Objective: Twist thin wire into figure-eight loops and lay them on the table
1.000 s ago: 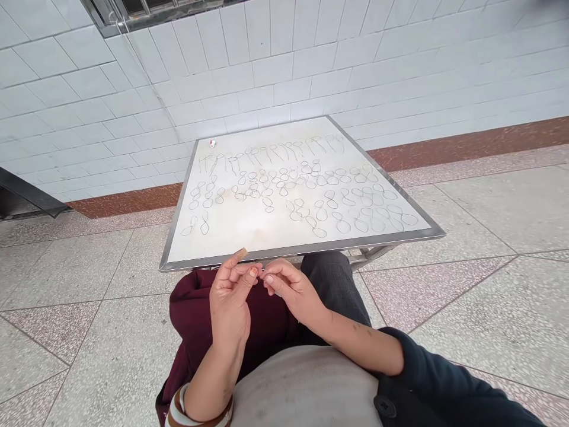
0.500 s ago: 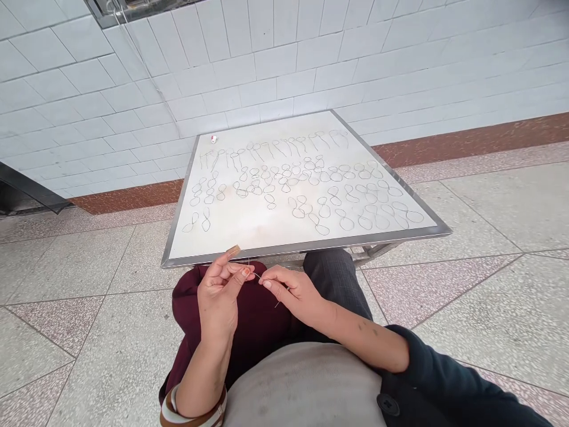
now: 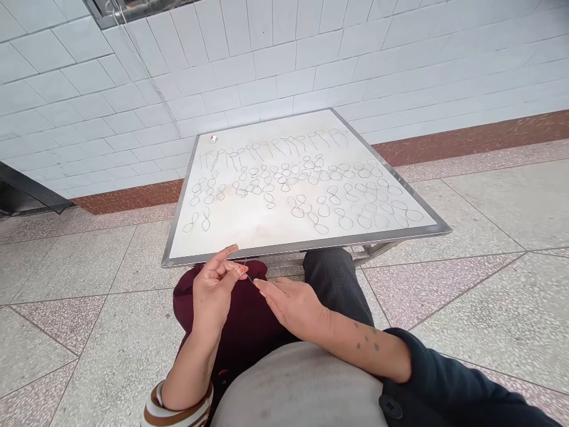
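Just in front of the table's near edge, my left hand [image 3: 214,289] pinches a thin wire [image 3: 249,277] between thumb and fingertips, with a tan wrap on the raised index finger. A short end of the wire sticks up above the pinch. The wire slants down to my right hand [image 3: 291,305], whose fingers lie together, back upward, closed on its other end. That hand's thumb and grip are mostly hidden. Both hands are above my lap, a little apart. Beyond them, several wire loops [image 3: 320,229], many in figure-eight shape, lie on the white table [image 3: 249,234].
A metal rim [image 3: 302,244] edges the table, with a metal leg frame beneath. At its far left corner sits a small white and red object [image 3: 214,139]. A tiled wall [image 3: 275,59] stands behind, and speckled floor [image 3: 111,332] surrounds the table.
My left hand has shifted slightly left. My right hand has turned so its back faces up more and its fingers stretch straighter; the wire's lower end no longer shows below it.
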`<state>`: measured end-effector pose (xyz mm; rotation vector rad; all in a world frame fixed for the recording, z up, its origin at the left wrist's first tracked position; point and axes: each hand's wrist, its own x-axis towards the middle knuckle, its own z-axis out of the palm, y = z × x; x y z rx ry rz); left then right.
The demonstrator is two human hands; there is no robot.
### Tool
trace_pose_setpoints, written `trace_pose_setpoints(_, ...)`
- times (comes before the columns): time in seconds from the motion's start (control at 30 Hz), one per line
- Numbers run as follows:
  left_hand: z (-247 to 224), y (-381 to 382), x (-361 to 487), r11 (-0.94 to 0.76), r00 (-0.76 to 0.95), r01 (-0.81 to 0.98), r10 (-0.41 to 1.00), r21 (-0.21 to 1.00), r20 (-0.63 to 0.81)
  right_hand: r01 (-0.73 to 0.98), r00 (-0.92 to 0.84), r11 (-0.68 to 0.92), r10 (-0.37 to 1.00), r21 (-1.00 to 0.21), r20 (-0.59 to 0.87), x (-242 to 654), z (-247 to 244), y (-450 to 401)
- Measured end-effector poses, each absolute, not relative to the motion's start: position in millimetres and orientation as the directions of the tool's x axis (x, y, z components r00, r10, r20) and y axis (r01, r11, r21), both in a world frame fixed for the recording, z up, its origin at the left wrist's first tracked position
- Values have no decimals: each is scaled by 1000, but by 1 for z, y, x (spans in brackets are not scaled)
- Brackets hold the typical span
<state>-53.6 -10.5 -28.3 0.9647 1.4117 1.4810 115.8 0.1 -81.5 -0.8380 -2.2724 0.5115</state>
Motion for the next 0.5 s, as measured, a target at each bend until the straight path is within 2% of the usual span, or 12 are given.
trace_pose_setpoints(0.27,-26,-8,-57,-17,-411,-74,912,997,-14,452,-585,753,655,-479,478,119,-86,-3)
trace_pose_setpoints(0.37,-30,-7,-58,-46,-426,-63,904,997,15,488,-600,775,631,-401,491,120,-91,-5)
trace_pose_setpoints(0.5,-32,-8,-60,-22,-416,-75,909,997,-11,466,-664,848,523,-252,534,126,-95,-9)
